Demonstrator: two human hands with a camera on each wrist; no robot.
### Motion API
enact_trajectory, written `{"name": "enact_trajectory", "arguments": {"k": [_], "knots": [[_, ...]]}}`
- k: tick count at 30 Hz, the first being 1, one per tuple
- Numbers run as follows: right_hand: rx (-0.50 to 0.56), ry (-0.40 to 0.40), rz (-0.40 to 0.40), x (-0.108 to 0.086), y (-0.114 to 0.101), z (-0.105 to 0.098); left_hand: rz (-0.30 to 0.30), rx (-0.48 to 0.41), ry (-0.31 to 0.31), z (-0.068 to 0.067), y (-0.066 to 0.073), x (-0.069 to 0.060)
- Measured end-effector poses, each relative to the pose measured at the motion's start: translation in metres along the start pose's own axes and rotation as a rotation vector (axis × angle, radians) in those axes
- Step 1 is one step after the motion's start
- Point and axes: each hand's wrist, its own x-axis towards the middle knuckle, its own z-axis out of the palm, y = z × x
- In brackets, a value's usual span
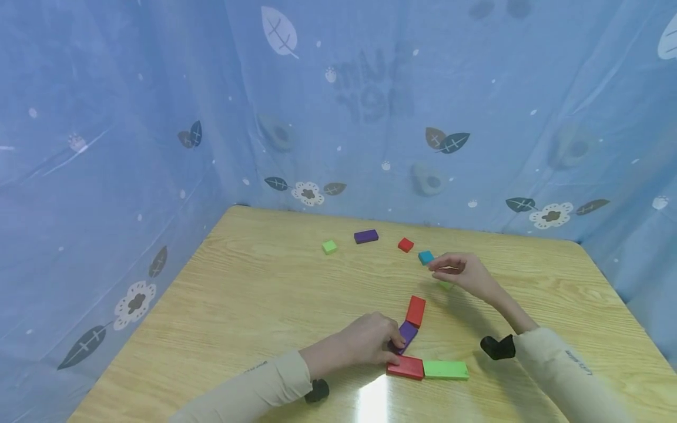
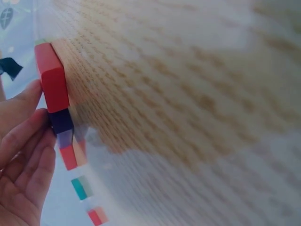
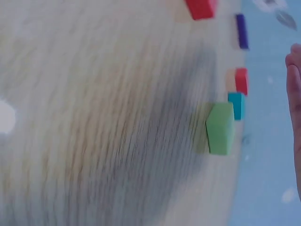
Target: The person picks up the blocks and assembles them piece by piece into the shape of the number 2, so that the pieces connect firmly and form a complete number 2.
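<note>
Near the front of the table a green block (image 1: 446, 369), a red block (image 1: 406, 368), a purple block (image 1: 407, 335) and another red block (image 1: 416, 311) lie end to end in a bent line. My left hand (image 1: 365, 341) touches the purple block and the near red block with its fingertips; in the left wrist view the hand (image 2: 23, 155) lies along the red block (image 2: 52, 77) and the purple block (image 2: 61, 121). My right hand (image 1: 468, 275) is raised above a green block (image 1: 446, 285), partly hidden below it, fingers relaxed and empty. The right wrist view shows that green block (image 3: 220, 128).
Toward the back of the table lie a small green block (image 1: 329, 247), a purple block (image 1: 366, 236), a small red block (image 1: 405, 245) and a blue block (image 1: 425, 257). A blue patterned curtain (image 1: 370, 117) hangs behind the wooden table (image 1: 238, 282).
</note>
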Motion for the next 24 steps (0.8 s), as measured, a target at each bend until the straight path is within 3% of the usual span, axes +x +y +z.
{"name": "enact_trajectory", "arguments": {"k": [5,11,19,24], "knots": [[0.146,0.16,0.019,-0.003,0.012,-0.007,0.001,0.003,0.012,0.0,0.0,0.0],[0.197,0.287,0.065,-0.005,0.02,-0.013,0.007,0.002,0.02,0.0,0.0,-0.001],[0.376,0.384,0.091,-0.008,0.027,-0.02,0.012,0.007,0.023,-0.002,0.001,-0.001],[0.348,0.397,0.231,-0.013,0.032,-0.016,0.018,0.022,0.03,0.001,-0.001,-0.002]]}}
